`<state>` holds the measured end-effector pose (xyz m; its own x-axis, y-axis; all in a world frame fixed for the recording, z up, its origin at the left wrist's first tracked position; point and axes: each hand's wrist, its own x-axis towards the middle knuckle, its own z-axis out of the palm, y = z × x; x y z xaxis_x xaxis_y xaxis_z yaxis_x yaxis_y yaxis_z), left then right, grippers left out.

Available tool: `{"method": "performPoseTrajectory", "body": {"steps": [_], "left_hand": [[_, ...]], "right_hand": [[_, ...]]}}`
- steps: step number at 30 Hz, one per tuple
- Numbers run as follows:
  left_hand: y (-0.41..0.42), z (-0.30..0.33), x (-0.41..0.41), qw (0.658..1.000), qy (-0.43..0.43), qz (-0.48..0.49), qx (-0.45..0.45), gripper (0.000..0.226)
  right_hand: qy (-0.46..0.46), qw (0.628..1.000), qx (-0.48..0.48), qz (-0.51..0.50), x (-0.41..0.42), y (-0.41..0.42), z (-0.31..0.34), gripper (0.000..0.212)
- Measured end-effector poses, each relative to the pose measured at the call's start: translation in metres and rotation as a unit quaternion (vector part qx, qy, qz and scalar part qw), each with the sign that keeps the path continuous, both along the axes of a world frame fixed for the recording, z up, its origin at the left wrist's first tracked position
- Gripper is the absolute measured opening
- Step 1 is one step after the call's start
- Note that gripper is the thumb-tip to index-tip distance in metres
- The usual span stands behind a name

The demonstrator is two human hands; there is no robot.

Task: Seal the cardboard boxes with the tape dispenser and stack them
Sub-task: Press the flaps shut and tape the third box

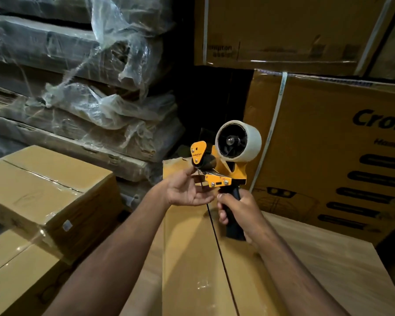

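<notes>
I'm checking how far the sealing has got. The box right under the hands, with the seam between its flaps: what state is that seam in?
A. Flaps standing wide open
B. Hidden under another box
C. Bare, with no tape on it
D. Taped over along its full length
C: the unsealed box shows a dark open seam with no tape, while the right hand grips the tape dispenser above it and the left hand fingers its front end.
</notes>
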<state>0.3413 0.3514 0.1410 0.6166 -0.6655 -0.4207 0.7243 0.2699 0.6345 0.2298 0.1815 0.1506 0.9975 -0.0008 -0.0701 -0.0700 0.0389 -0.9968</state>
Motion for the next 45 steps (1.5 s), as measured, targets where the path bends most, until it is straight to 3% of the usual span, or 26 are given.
{"method": "performPoseTrajectory", "body": {"steps": [2,7,12,15,19,24,30,32,34,35,37,38,39,40,41,42,45], "left_hand": [[-0.002,-0.002,0.005,0.999,-0.002,-0.046,-0.015,0.065],[-0.009,-0.01,0.027,0.994,0.013,-0.082,-0.077,0.062],[-0.016,-0.019,0.031,0.986,-0.004,-0.073,-0.149,0.033],[-0.014,-0.026,0.028,0.979,-0.058,-0.07,-0.185,0.038],[-0.014,-0.023,0.023,0.984,-0.116,-0.041,-0.131,0.05],[-0.024,-0.01,0.012,0.986,-0.155,0.064,-0.016,0.024],[-0.023,-0.016,0.013,0.972,-0.2,0.113,-0.043,0.014],[-0.021,-0.018,0.012,0.959,-0.259,0.112,-0.019,0.013],[-0.017,-0.022,0.015,0.902,-0.404,0.12,0.096,0.012],[-0.015,-0.025,0.017,0.833,-0.504,0.133,0.188,0.012],[-0.009,-0.031,0.027,0.619,-0.673,0.141,0.381,0.016],[-0.005,-0.033,0.034,0.519,-0.709,0.134,0.457,0.021],[0.001,-0.036,0.042,0.458,-0.717,0.13,0.508,0.028],[0.008,-0.04,0.05,0.437,-0.709,0.137,0.536,0.034],[0.015,-0.044,0.058,0.452,-0.689,0.15,0.546,0.038],[0.02,-0.047,0.062,0.51,-0.654,0.172,0.532,0.04],[0.024,-0.046,0.064,0.784,-0.416,0.231,0.398,0.048]], "right_hand": [[-0.001,1.0,-0.003,-0.008,0.008,0.0,0.0,0.005],[-0.002,0.999,-0.049,-0.013,0.018,-0.011,0.0,0.007],[0.0,0.998,-0.045,-0.046,0.029,-0.019,-0.009,0.008],[0.01,0.998,-0.009,-0.061,0.033,-0.017,-0.014,0.008],[0.012,0.998,0.018,-0.066,0.038,-0.016,-0.018,0.007],[0.015,0.997,0.043,-0.056,0.04,-0.009,-0.019,0.007],[0.038,0.995,0.082,-0.042,0.039,-0.005,-0.016,0.009],[0.043,0.993,0.105,-0.04,0.039,-0.005,-0.013,0.008],[0.046,0.992,0.113,-0.037,0.04,-0.006,-0.01,0.009],[0.049,0.992,0.113,-0.035,0.04,-0.007,-0.008,0.009],[0.058,0.992,0.109,-0.03,0.039,-0.009,-0.007,0.009],[0.062,0.992,0.106,-0.026,0.039,-0.009,-0.007,0.01],[0.064,0.993,0.097,-0.024,0.039,-0.009,-0.007,0.01],[0.062,0.995,0.078,-0.024,0.039,-0.009,-0.008,0.01],[0.057,0.997,0.05,-0.024,0.038,-0.008,-0.008,0.01],[0.052,0.998,0.022,-0.025,0.038,-0.007,-0.009,0.009],[0.039,0.999,-0.015,-0.016,0.037,-0.003,-0.008,0.004]]}}
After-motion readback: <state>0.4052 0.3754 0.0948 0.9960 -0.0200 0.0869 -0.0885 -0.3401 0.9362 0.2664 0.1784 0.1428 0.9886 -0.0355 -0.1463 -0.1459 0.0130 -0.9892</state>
